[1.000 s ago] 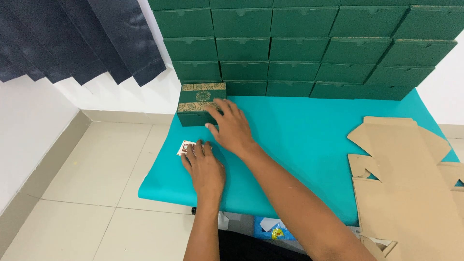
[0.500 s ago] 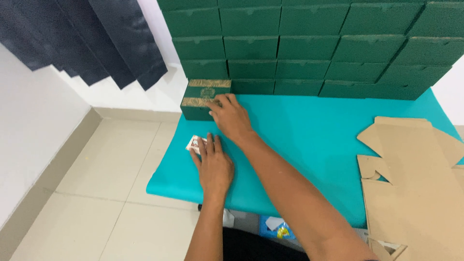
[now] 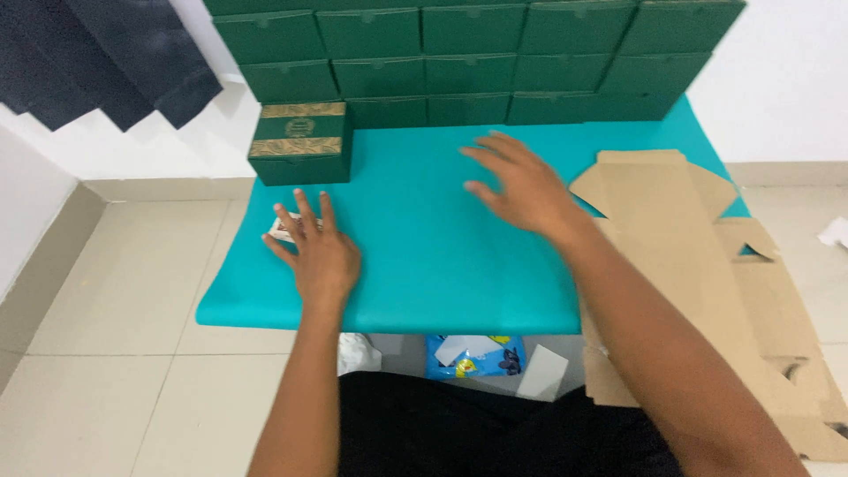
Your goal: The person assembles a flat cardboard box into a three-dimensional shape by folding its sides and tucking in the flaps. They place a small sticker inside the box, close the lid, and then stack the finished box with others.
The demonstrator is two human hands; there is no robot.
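While the teal desk [image 3: 424, 265] carries a stack of green boxes [image 3: 459, 53] at its far edge, my right hand [image 3: 521, 190] hovers spread and empty; my left hand [image 3: 318, 252] presses flat on a small white card [image 3: 281, 231], near the lone green box [image 3: 300, 141].

Worktop [image 3: 424, 256]: was covered in plain teal.
Gift box [image 3: 300, 146]: was coloured dark green, with gold patterned bands.
Stacked boxes [image 3: 459, 53]: were coloured dark green.
Flat cardboard [image 3: 680, 238]: was left plain brown.
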